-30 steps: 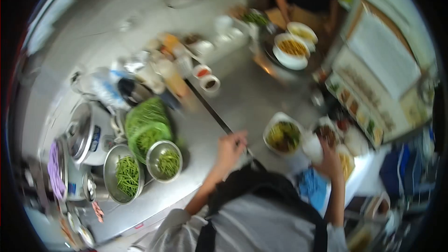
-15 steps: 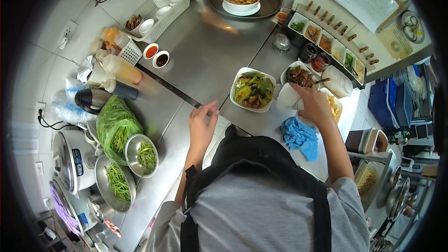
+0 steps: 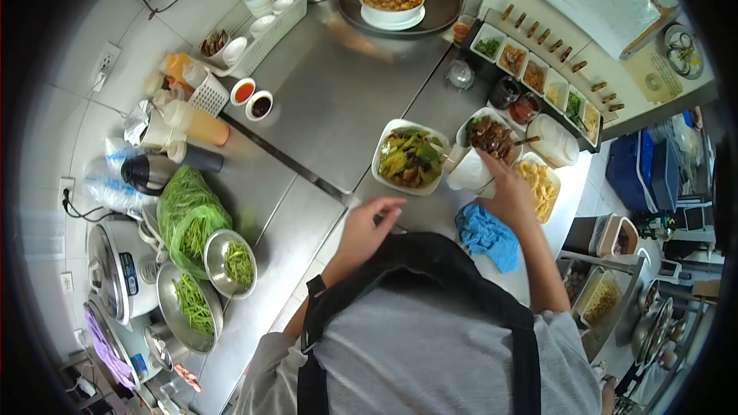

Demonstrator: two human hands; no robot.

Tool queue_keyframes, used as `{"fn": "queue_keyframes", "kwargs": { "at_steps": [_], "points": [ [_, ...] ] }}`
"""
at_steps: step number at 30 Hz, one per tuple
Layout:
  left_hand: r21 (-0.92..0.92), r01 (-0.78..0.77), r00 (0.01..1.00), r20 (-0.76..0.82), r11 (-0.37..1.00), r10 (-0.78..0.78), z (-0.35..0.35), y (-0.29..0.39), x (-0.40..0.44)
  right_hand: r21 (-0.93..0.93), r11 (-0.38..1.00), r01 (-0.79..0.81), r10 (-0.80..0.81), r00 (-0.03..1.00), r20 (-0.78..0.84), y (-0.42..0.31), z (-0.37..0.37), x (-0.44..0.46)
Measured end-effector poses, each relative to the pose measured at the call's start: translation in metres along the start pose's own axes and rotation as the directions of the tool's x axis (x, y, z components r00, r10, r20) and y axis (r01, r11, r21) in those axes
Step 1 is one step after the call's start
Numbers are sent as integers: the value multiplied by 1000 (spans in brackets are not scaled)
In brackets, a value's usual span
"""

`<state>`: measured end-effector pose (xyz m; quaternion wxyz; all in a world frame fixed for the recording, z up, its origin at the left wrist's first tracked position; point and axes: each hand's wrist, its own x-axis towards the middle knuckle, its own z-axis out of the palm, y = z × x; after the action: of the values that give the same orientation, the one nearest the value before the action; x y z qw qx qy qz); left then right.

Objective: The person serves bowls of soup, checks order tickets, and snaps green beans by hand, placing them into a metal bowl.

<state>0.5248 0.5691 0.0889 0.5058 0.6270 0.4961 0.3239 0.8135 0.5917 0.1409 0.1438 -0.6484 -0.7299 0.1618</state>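
Note:
My right hand (image 3: 506, 194) has its thumb and fingers on a white paper or cloth (image 3: 470, 172). That white piece lies between a bowl of green vegetables (image 3: 410, 157) and a bowl of dark meat (image 3: 490, 138). Just below and left of the vegetable bowl, my left hand (image 3: 370, 224) hovers with thumb and forefinger curved apart, holding nothing. Right of my right hand is a dish of pale yellow pieces (image 3: 540, 188). A blue cloth (image 3: 489, 238) lies crumpled beside my right wrist.
Steel bowls of green beans (image 3: 194, 303) and a green bag (image 3: 188, 215) stand at left. Two sauce cups (image 3: 244, 92) sit further back. A round tray (image 3: 355, 1) carries soup bowls. Condiment trays (image 3: 533, 74) line the right.
My left hand has moved right, toward the vegetable bowl. My right hand stays at the white piece, which has shifted slightly lower in view. The camera view has steadied.

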Motion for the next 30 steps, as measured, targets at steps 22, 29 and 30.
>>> {"fn": "queue_keyframes", "kwargs": {
  "at_steps": [22, 29, 30],
  "points": [
    [130, 212, 274, -959, 969, 69, -201, -95, 40, -370, 927, -62, -114, 894, -434, 167, -100, 370],
    [149, 334, 187, -978, 931, 90, -250, -148, 49, -310, 949, -65, -57, 928, -368, 202, -86, 398],
    [148, 324, 163, -982, 934, 99, -258, -157, 49, -285, 956, -64, -43, 934, -354, 204, -87, 397]
  ]
}}
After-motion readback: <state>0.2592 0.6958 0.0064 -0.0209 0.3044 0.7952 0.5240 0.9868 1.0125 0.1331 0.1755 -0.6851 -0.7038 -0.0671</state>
